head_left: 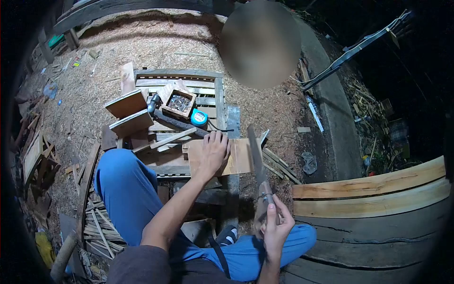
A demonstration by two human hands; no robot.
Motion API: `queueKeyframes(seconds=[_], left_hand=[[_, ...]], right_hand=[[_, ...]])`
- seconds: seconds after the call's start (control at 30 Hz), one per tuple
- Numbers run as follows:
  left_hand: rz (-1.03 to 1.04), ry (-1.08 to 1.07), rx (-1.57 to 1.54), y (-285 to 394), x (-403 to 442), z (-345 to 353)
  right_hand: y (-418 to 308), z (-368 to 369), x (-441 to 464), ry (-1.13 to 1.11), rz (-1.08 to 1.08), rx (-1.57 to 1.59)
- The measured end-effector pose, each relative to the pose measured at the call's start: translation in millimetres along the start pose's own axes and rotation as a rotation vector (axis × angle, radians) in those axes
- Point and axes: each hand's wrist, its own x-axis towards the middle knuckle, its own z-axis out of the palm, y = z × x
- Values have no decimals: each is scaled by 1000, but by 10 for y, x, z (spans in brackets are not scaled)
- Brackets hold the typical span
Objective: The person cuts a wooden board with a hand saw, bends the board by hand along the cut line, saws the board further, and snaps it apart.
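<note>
My left hand (215, 154) presses on a light wooden board (242, 156), its fingers bent over the board's far edge. The board lies across a low slatted wooden bench (218, 97). My right hand (278, 227) is closed around the handle of a handsaw (257, 161). The saw's blade points away from me and stands at the right end of the board; whether its teeth touch the wood I cannot tell.
On the bench are a wooden box of nails (179, 102), a blue tape measure (199, 117), a hammer (154, 102) and small boards (126, 104). Long planks (369, 189) lie at right. Thin offcuts (99, 227) are piled at lower left. Sawdust (118, 47) covers the ground.
</note>
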Motion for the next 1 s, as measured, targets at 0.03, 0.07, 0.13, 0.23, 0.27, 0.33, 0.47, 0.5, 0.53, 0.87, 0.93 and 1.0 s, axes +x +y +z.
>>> queueKeyframes(seconds=[0.03, 0.07, 0.13, 0.23, 0.27, 0.33, 0.47, 0.5, 0.53, 0.87, 0.93, 1.0], left_hand=[[3, 4, -3, -6, 9, 16], [0, 13, -8, -13, 5, 37], [-12, 20, -20, -6, -13, 42], [7, 27, -8, -6, -26, 79], [5, 31, -10, -11, -21, 83], [6, 29, -4, -26, -21, 78], [-17, -10, -25, -5, -20, 43], [-10, 10, -31, 3, -18, 37], [-3, 30, -36, 7, -17, 30], [-42, -65, -86, -26, -11, 3], [-17, -91, -110, -27, -10, -41], [-6, -103, -107, -28, -1, -106]], right_hand=[[-46, -26, -8, -27, 25, -10], [-17, -61, -29, -26, 21, -13], [77, -164, -98, -74, 74, -56], [134, -142, -127, -55, 40, -78], [91, -147, -154, -56, 104, -50], [84, -161, -171, -73, 90, -42], [216, -229, -161, -80, -28, -155], [168, -224, -165, -78, -28, -155], [87, -208, -179, -80, 18, -139], [15, -275, -22, -135, 16, -186], [-18, -288, 15, -142, 19, -218], [1, -268, 89, -152, 15, -247]])
